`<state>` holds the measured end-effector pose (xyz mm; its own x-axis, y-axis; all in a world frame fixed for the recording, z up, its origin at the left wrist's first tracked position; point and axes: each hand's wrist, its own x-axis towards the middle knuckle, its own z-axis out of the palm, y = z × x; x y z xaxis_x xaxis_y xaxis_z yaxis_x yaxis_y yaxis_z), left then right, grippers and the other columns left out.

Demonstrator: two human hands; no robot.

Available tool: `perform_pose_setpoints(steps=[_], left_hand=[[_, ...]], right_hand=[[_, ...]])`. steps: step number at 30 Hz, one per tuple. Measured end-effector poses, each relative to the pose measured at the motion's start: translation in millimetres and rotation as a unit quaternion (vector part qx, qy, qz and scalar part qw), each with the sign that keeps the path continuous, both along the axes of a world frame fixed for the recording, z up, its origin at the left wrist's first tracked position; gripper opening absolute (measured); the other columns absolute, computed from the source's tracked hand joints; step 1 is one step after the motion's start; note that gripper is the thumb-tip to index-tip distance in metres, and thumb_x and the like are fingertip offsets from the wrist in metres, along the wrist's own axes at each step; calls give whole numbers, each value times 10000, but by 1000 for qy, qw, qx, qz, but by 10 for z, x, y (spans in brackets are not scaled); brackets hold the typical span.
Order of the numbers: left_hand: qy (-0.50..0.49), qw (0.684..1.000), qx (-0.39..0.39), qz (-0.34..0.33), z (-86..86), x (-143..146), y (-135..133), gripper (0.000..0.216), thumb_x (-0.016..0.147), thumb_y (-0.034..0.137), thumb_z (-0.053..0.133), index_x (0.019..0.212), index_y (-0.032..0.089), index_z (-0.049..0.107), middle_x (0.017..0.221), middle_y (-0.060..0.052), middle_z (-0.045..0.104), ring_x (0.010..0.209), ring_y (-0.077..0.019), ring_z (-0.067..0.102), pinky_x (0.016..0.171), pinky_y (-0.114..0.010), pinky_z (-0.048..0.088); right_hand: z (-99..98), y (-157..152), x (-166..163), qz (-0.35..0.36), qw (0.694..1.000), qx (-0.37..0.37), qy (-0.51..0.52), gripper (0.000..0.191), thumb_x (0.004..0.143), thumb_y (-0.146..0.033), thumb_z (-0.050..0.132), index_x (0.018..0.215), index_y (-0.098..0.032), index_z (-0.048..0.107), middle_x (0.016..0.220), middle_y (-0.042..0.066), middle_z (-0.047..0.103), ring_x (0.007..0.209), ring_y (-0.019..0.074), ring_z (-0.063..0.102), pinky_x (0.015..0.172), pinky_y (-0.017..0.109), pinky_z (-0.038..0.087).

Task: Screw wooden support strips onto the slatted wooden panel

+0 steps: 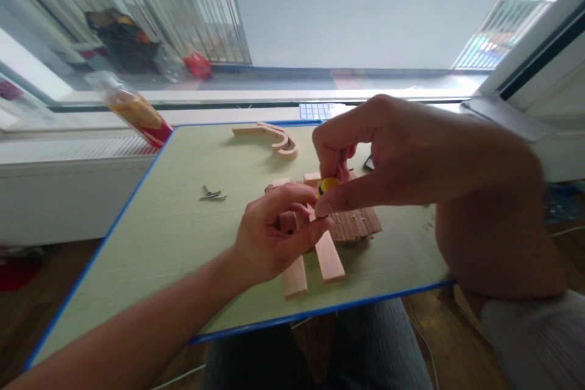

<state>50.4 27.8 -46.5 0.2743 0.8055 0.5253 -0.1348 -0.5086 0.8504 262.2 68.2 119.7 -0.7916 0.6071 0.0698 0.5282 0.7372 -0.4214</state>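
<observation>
My right hand (361,158) comes down from the right, its thumb and fingers closed on the yellow and black handle of a screwdriver (328,185). The shaft and tip are hidden behind the fingers. Directly below, my left hand (278,228) has its thumb and fingers curled about a light wooden strip (329,259) at the spot under the handle. A second wooden strip (295,280) sticks out beneath my left palm. Both strips lie by a brown, ribbed wooden piece (354,223), which shows small holes or screws.
Several loose screws (212,194) lie on the pale green table (183,256) to the left. Curved wooden parts (281,140) rest near its far edge. A plastic bottle (137,111) leans at the far left corner, by the radiator (73,189). A small dark object (368,163) is partly behind my right hand.
</observation>
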Motion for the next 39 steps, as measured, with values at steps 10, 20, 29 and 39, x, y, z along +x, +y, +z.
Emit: perform_pose_setpoints(steps=[10, 20, 29, 39], left_hand=[[29, 999, -12, 35, -23, -12, 22, 167, 884, 177, 897, 999, 174, 776, 823, 0, 652, 592, -65, 584, 428, -152, 394], [47, 998, -14, 45, -77, -58, 24, 215, 907, 234, 890, 1104, 198, 812, 987, -68, 771, 780, -140, 706, 613, -233, 575], [66, 995, 62, 46, -77, -74, 43, 179, 961, 211, 824, 1140, 215, 822, 1029, -95, 805, 892, -193, 740, 785, -341, 620], [52, 997, 53, 17, -39, -87, 28, 188, 965, 205, 789, 1149, 177, 766, 921, -51, 700, 677, -104, 628, 528, -206, 470]], right_hand=[[-66, 34, -53, -13, 999, 51, -1, 402, 960, -472, 793, 707, -243, 582, 678, -50, 611, 621, 133, 499, 536, 354, 372], [39, -2, 87, 23, 999, -46, 14, 232, 976, -324, 741, 1193, -317, 823, 1170, -53, 840, 946, 149, 749, 797, 280, 589], [45, 8, 51, 34, 999, -40, 4, 117, 953, -279, 730, 1018, -281, 827, 1046, -22, 846, 902, 160, 745, 806, 274, 598], [-15, -28, 6, 23, 1000, -14, 14, 50, 867, -297, 770, 851, -279, 727, 814, -41, 746, 692, 148, 612, 639, 311, 529]])
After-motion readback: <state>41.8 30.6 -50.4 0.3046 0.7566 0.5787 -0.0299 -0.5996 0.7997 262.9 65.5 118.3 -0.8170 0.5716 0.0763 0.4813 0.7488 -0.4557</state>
